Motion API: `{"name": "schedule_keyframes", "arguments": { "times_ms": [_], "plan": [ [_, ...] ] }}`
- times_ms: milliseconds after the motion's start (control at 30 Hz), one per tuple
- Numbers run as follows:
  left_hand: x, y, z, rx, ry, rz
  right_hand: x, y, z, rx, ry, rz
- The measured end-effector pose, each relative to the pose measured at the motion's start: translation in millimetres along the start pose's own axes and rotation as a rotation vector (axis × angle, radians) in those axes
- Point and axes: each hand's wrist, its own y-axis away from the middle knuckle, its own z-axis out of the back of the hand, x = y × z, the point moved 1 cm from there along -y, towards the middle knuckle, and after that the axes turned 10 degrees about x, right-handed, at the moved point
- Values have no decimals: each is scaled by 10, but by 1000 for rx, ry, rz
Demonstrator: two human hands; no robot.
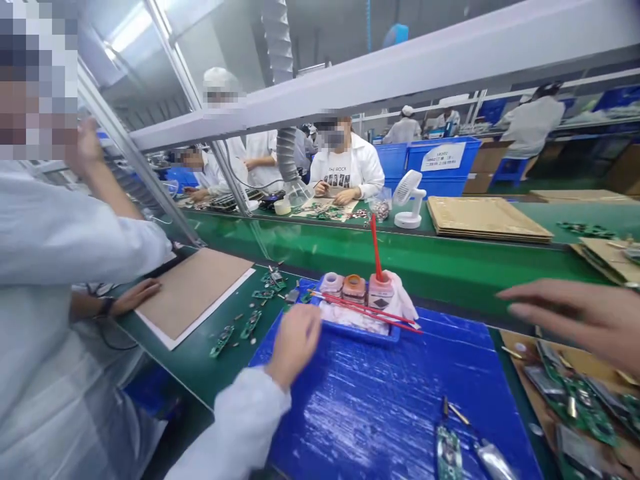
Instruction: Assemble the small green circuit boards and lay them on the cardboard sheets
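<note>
Blue mat (390,400), tray (370,337) at its twelve o'clock
Left grip (295,343) unclear; right grip (583,317) spread near circuit boards (593,410), four o'clock.

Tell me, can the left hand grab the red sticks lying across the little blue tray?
Probably yes: the left hand looks right beside the blue tray, and the red sticks lie across its top with nothing seen covering them.

1 loose wht L slv (235,427)
</note>
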Motion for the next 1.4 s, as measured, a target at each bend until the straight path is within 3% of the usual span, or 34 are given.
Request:
{"name": "schedule_keyframes", "arguments": {
  "times_ms": [67, 133, 200, 333, 467, 633, 833, 1000, 1133, 1400],
  "plan": [
    [530, -164, 248, -50, -40, 208, 652, 25, -351, 271, -73, 152],
    [963, -369, 423, -49, -64, 382, 1271, -32, -690, 402, -72, 297],
    [1247, -577, 504, -4, -69, 505, 1804, -174, -1040, 455, -59, 387],
    [1454, -880, 451, 103, -64, 663, 2607, -617, -1775, 442, -6, 385],
    [1551, -997, 363, 173, -48, 733, 3120, -1065, -2371, 371, 49, 270],
    [1725, -939, 476, 142, -11, 712, 3316, -1415, -2771, 313, 80, 87],
    [1833, -679, 700, -33, 217, 630, 3275, -1516, -2958, 232, 133, 3],
    [1836, -374, 771, -191, 670, 568, 3266, -1544, -3015, 141, 185, -1],
    [1775, -146, 780, -313, 1097, 583, 3242, -1625, -3005, 144, 202, -32],
    [1589, -97, 652, -336, 1778, 672, 3306, -1447, -2725, 243, 120, -70]
  ]
}}
